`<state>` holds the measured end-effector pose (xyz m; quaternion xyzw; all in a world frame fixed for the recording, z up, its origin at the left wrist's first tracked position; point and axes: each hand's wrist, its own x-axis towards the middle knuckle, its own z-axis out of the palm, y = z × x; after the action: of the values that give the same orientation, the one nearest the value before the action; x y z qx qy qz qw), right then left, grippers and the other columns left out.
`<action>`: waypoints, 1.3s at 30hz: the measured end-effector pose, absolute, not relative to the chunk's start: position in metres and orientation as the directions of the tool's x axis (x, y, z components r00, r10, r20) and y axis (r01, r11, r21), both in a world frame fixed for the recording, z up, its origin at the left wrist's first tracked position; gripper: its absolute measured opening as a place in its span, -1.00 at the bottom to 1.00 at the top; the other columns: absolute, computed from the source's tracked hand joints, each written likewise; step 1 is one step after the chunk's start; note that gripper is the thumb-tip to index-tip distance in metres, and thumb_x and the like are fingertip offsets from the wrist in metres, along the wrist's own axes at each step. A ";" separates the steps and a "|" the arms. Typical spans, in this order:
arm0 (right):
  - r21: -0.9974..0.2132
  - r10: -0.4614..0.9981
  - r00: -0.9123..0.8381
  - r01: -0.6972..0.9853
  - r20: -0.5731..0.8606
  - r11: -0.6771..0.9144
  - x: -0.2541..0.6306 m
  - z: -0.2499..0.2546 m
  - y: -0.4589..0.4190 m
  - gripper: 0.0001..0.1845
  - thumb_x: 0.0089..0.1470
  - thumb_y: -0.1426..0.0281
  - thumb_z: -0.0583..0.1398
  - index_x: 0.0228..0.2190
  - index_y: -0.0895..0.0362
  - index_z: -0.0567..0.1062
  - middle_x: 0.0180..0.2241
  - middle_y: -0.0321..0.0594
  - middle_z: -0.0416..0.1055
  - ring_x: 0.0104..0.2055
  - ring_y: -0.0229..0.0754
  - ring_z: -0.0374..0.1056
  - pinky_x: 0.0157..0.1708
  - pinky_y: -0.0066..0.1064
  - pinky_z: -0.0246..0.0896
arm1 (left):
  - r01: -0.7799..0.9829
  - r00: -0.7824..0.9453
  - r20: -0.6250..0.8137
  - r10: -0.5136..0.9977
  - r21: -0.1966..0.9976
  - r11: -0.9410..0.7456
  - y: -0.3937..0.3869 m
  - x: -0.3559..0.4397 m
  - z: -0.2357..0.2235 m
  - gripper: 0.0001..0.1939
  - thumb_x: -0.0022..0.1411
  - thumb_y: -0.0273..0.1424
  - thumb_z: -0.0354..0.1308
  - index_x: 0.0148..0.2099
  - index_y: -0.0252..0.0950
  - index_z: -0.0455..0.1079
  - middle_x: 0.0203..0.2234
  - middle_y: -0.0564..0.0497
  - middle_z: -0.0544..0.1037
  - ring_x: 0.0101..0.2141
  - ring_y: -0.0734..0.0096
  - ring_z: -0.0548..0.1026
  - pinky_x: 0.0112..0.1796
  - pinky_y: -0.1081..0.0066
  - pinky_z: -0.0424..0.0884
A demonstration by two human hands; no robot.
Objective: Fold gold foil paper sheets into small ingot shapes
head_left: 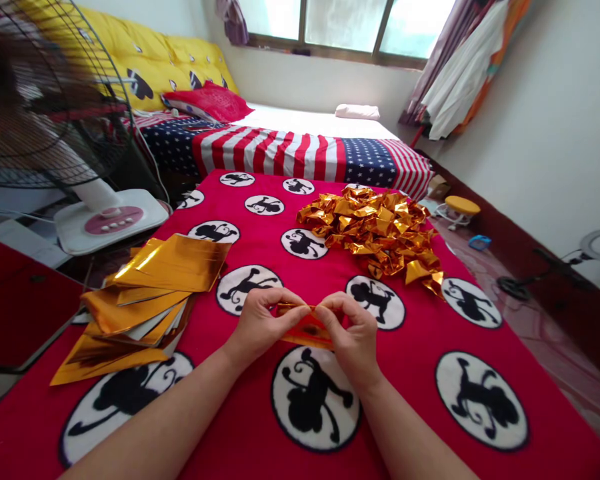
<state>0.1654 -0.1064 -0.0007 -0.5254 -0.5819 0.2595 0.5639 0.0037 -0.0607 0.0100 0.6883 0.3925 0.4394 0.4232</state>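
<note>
Between my two hands is a sheet of shiny gold foil paper (307, 331), held just above the red cloth. My left hand (265, 320) pinches its upper edge with thumb and forefinger. Close beside it, my right hand (350, 333) pinches the same edge, and the two thumbs nearly meet. Part of the sheet is hidden behind the fingers. A fanned stack of flat gold foil sheets (175, 267) lies to the left of my left hand. Beyond my right hand is a heap of folded gold foil pieces (375, 227).
The red cloth with monkey prints (400, 400) covers the table. A fan (110, 213) stands at the left, above a dark red board (20, 300). Behind the table is a bed (290, 153). A yellow-topped stool (463, 205) stands on the floor at right.
</note>
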 end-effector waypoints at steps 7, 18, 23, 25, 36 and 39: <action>-0.922 0.918 0.182 0.238 0.352 0.306 0.167 -0.003 -0.104 -0.91 0.07 0.37 0.27 -0.43 0.12 0.50 -0.46 -0.28 0.42 -0.41 -0.24 0.32 -0.38 -0.40 0.20 | 0.149 0.260 0.249 0.933 0.944 -0.293 -0.060 0.003 0.006 -0.84 0.09 -0.35 0.29 -0.42 -0.35 0.54 -0.54 -0.03 0.59 -0.51 0.44 0.49 -0.47 0.52 0.39; -0.922 0.919 0.212 0.280 0.332 0.269 0.171 0.000 -0.102 -0.88 0.03 0.39 0.29 -0.51 0.11 0.52 -0.53 -0.31 0.42 -0.47 -0.27 0.29 -0.42 -0.43 0.18 | 0.124 0.228 0.195 0.954 0.966 -0.227 -0.056 0.005 0.003 -0.85 0.03 -0.33 0.34 -0.41 -0.33 0.58 -0.54 -0.04 0.62 -0.51 0.41 0.53 -0.47 0.52 0.42; -0.956 0.948 0.221 0.235 0.228 0.175 0.176 -0.007 -0.096 -0.91 0.00 0.37 0.30 -0.49 0.12 0.58 -0.50 -0.27 0.49 -0.45 -0.23 0.35 -0.43 -0.43 0.22 | 0.107 0.255 0.078 0.964 0.988 -0.109 -0.051 0.003 -0.003 -0.81 0.02 -0.29 0.34 -0.38 -0.33 0.60 -0.50 -0.05 0.64 -0.48 0.37 0.55 -0.45 0.50 0.44; -0.968 0.960 0.210 0.211 0.183 0.138 0.178 -0.010 -0.095 -0.89 0.01 0.35 0.28 -0.46 0.12 0.60 -0.48 -0.24 0.51 -0.44 -0.21 0.38 -0.44 -0.43 0.24 | 0.131 0.280 0.050 0.959 0.987 -0.090 -0.049 0.002 -0.004 -0.79 0.05 -0.27 0.32 -0.35 -0.33 0.60 -0.48 -0.06 0.64 -0.48 0.35 0.55 -0.46 0.50 0.44; -0.885 0.945 0.211 0.446 0.252 0.136 0.178 -0.012 -0.093 -0.89 0.04 0.39 0.25 -0.47 0.10 0.59 -0.48 -0.25 0.51 -0.44 -0.20 0.38 -0.41 -0.40 0.23 | 0.435 0.235 0.196 0.952 0.854 -0.284 -0.049 -0.001 -0.003 -0.81 0.10 -0.29 0.25 -0.43 -0.29 0.58 -0.52 -0.02 0.61 -0.50 0.39 0.51 -0.47 0.49 0.34; -0.818 0.942 0.182 0.558 0.283 0.138 0.178 -0.013 -0.093 -0.88 0.06 0.38 0.25 -0.48 0.09 0.58 -0.48 -0.25 0.50 -0.43 -0.19 0.37 -0.38 -0.37 0.20 | 0.557 0.205 0.245 0.948 0.767 -0.318 -0.050 -0.002 -0.003 -0.82 0.06 -0.30 0.28 -0.50 -0.28 0.53 -0.55 0.00 0.58 -0.51 0.42 0.48 -0.45 0.48 0.31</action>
<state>0.1778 -0.0928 -0.0127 -0.6212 -0.6035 0.2121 0.4528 -0.0016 -0.0498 -0.0032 0.7273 0.5173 0.3608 0.2708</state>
